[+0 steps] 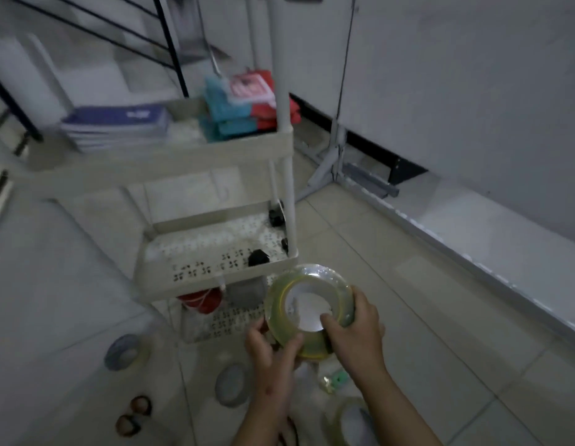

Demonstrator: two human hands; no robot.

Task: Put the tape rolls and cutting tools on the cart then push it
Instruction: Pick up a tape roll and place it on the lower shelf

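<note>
Both my hands hold a stack of clear yellowish tape rolls point(279, 304) just in front of the cart's middle shelf point(215, 275). My left hand point(273, 355) grips its lower left edge. My right hand point(357, 329) grips the right side, thumb in the core. The beige tiered cart point(170, 156) stands ahead of me. On the floor tiles lie two grey tape rolls point(123, 352) point(233, 384), another clear tape roll point(350, 420), two small brown rolls point(133, 416) and a green packaged item point(334, 381).
The cart's top shelf holds blue notebooks point(115, 123) and teal and red packets point(237, 107). Small black items point(258, 257) sit on the middle shelf, a red object point(199, 302) on the bottom one. A white wall with a baseboard ledge point(473, 239) runs along the right.
</note>
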